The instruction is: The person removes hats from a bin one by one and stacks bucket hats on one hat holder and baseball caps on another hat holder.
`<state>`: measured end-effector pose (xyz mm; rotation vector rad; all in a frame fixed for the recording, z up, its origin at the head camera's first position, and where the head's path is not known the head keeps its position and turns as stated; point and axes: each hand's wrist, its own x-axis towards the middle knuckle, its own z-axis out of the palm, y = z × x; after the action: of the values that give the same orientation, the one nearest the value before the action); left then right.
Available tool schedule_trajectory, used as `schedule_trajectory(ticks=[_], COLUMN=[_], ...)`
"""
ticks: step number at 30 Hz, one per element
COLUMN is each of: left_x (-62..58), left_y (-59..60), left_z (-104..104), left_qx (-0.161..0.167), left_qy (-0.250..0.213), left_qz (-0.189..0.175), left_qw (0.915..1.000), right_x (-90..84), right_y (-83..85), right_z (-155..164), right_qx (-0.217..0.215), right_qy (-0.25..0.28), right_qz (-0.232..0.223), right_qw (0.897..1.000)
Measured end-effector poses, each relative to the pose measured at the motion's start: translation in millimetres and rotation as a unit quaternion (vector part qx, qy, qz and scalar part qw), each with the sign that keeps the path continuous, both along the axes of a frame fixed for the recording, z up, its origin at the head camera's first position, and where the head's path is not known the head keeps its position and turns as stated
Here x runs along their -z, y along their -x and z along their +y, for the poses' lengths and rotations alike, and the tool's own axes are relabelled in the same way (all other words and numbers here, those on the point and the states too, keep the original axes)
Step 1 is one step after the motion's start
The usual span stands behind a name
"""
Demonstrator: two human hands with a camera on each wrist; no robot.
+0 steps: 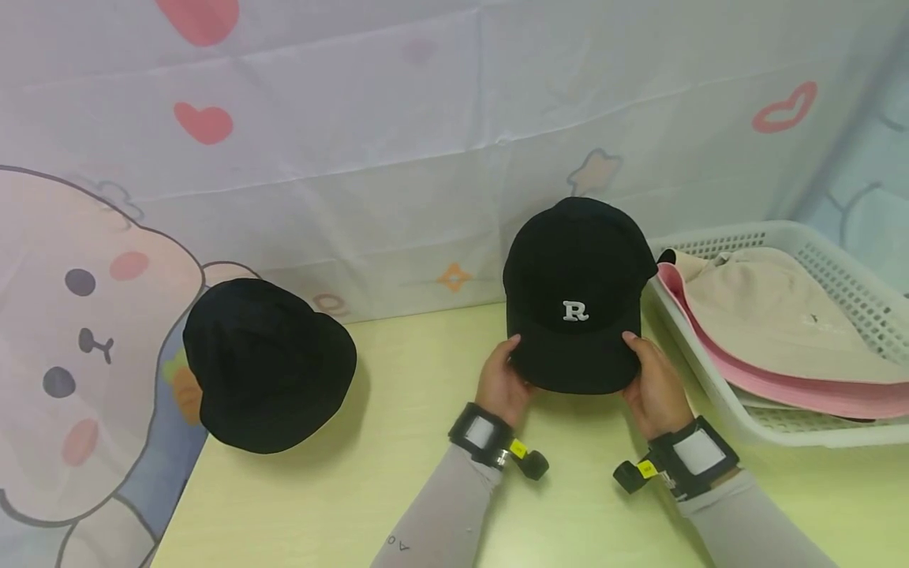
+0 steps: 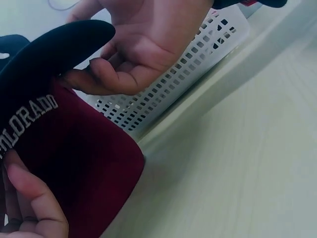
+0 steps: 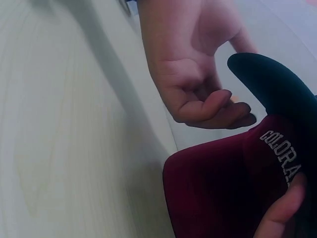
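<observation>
A black cap (image 1: 575, 272) with a white letter R faces me with its brim toward the table's front. My left hand (image 1: 503, 386) grips the brim's left side, thumb on top. On the other side of the brim, my right hand (image 1: 656, 390) holds it likewise. Both wrist views show a maroon cap (image 2: 106, 158) lettered COLORADO directly beneath the black one, its brim lower; the head view hides it. How far the two caps are nested cannot be told. To the left, a black bucket hat (image 1: 273, 367) lies on the table.
A white perforated basket (image 1: 717, 394) stands at the right, holding a beige hat (image 1: 770, 315) with a pink underside (image 1: 795, 390) and others partly hidden below. A printed cloth (image 1: 398, 158) hangs behind the pale wooden table (image 1: 419, 379).
</observation>
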<state>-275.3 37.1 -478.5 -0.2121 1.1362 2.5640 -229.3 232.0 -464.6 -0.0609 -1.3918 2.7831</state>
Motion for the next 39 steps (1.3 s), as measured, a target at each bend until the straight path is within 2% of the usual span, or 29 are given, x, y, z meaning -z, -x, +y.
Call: schedule_trajectory(ticks=[5, 17, 24, 30, 35, 39], left_x=[2.2, 18.1, 29.7, 30.0, 30.0, 27.1], left_y=[0.2, 0.5, -2.4, -8.3, -15.4, -22.9], left_z=[-3.2, -13.6, -19.2, -29.0, -37.1, -42.1], left_qx=[-0.001, 0.048, 0.062, 0.079, 0.102, 0.107], left_qy=[-0.009, -0.042, -0.051, -0.060, -0.047, -0.035], left_qz=[0.005, -0.002, 0.007, 0.011, 0.021, 0.024], left_qw=[0.9999, 0.9979, 0.9968, 0.9950, 0.9934, 0.9933], right_x=[0.6, 5.7, 14.8, 23.2, 25.2, 27.7], right_y=[-0.2, 1.0, -2.0, -6.8, -11.7, -16.0], right_z=[0.6, -2.6, 0.2, -0.7, -4.2, -4.6], right_qx=[-0.014, -0.013, 0.000, -0.019, -0.023, -0.028], right_qy=[0.015, 0.002, -0.007, -0.040, -0.042, -0.041], right_qz=[0.003, 0.022, -0.004, -0.001, -0.011, -0.017], right_qw=[1.000, 1.000, 1.000, 0.999, 0.999, 0.999])
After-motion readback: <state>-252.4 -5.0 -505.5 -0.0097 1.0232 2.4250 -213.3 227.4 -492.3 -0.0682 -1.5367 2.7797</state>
